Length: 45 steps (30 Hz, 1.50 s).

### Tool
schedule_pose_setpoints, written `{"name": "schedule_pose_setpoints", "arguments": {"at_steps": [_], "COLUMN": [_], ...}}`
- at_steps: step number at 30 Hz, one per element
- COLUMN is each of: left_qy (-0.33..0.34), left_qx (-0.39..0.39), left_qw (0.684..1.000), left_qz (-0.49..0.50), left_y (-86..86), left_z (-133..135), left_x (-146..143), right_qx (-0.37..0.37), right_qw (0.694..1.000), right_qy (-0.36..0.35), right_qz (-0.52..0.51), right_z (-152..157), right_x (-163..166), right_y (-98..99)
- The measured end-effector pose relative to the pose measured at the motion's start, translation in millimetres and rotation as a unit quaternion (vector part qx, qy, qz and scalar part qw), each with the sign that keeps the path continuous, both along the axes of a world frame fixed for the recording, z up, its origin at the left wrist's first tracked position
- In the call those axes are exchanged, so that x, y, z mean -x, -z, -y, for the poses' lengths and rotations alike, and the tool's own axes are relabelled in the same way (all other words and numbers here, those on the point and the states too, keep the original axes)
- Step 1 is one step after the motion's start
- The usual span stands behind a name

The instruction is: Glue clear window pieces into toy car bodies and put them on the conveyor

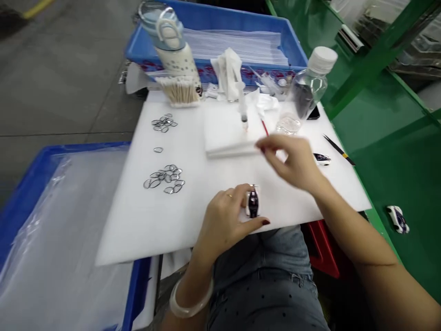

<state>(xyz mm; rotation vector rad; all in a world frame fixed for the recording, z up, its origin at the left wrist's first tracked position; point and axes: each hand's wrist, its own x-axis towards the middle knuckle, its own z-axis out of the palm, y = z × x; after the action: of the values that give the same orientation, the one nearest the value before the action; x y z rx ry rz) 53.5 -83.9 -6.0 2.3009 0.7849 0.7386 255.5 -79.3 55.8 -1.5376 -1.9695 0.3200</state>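
My left hand (225,216) is closed around a small white and dark toy car (253,203) at the near edge of the white board. Its thumb and fingers grip the car at both ends. My right hand (292,158) hovers over the board with thumb and fingertips pinched together; whatever they hold, if anything, is hidden. Just beyond those fingertips a thin red stick (264,127) shows, and I cannot tell whether they touch it. A syringe (243,108) leans over the white foam pad (223,133). Another toy car (322,159) lies right of my right wrist.
Dark thin rings (167,174) lie in clusters on the board's left. Cotton swabs (181,92), a blue-lidded bottle (175,55) and a clear bottle (306,92) line the back. Tweezers (339,149) lie at right. A blue tray (289,34) stands behind; a third car (398,219) sits on green.
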Motion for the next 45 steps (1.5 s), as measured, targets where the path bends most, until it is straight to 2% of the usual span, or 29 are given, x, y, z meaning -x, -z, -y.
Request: {"name": "schedule_pose_setpoints", "arguments": {"at_steps": [1,3,7,10,17,19,21,23,25,28,30,35,38,41,43,45], "left_qy": [0.041,0.085,0.083,0.094,0.026,-0.016,-0.061,-0.087,-0.09,-0.081,-0.074,-0.076,-0.073,-0.073,-0.079,-0.084], "left_qx": [0.015,0.03,-0.007,-0.005,0.003,0.015,0.021,0.019,0.017,0.022,0.027,0.037,0.038,0.039,0.046,0.06], "left_qw": [0.999,0.996,0.996,0.995,1.0,1.0,0.997,0.995,0.994,0.995,0.996,0.995,0.995,0.995,0.994,0.992], "left_qz": [0.007,0.019,-0.019,-0.043,-0.001,0.013,0.031,0.049,0.056,0.055,0.053,0.054,0.051,0.057,0.066,0.075], "left_y": [-0.6,-0.6,0.0,-0.4,-0.4,-1.0,-1.0,-0.3,0.9,2.2,2.1,0.5,-0.1,-0.7,-1.6,-2.9], "left_z": [-0.1,-0.7,-3.1,-4.2,2.1,6.9,11.5,14.5,15.4,14.1,12.9,11.8,11.3,10.8,11.0,11.4], "left_x": [0.2,0.0,-2.7,-4.2,-12.0,-18.6,-25.2,-29.7,-30.9,-28.7,-27.0,-26.8,-27.3,-26.9,-26.4,-26.3], "right_qx": [-0.002,0.016,0.106,0.12,0.146,0.123,0.062,-0.013,-0.05,-0.013,0.004,-0.046,-0.01,0.05,0.033,-0.015], "right_qw": [0.999,0.997,0.991,0.988,0.987,0.983,0.971,0.949,0.933,0.946,0.953,0.94,0.936,0.932,0.913,0.875], "right_qy": [0.049,0.076,0.075,0.092,-0.021,-0.049,-0.068,-0.074,-0.075,-0.071,-0.063,-0.025,0.005,-0.001,-0.012,-0.026], "right_qz": [-0.021,-0.026,0.023,-0.024,-0.055,-0.13,-0.222,-0.306,-0.349,-0.317,-0.297,-0.337,-0.353,-0.358,-0.406,-0.483], "right_z": [-13.6,-40.0,-74.8,-79.6,-77.2,-72.5,-62.3,-49.3,-38.9,-33.4,-33.7,-22.6,-6.6,8.1,17.6,27.7], "right_x": [-1.6,-2.3,-1.3,-4.4,-9.7,-10.6,-8.8,-4.0,1.4,5.5,4.9,1.2,0.3,3.0,8.6,16.0], "right_y": [-5.1,-12.6,-12.1,-8.3,-16.8,-19.8,-17.6,-6.9,11.1,37.2,44.1,36.6,40.4,41.1,31.0,14.7]}}
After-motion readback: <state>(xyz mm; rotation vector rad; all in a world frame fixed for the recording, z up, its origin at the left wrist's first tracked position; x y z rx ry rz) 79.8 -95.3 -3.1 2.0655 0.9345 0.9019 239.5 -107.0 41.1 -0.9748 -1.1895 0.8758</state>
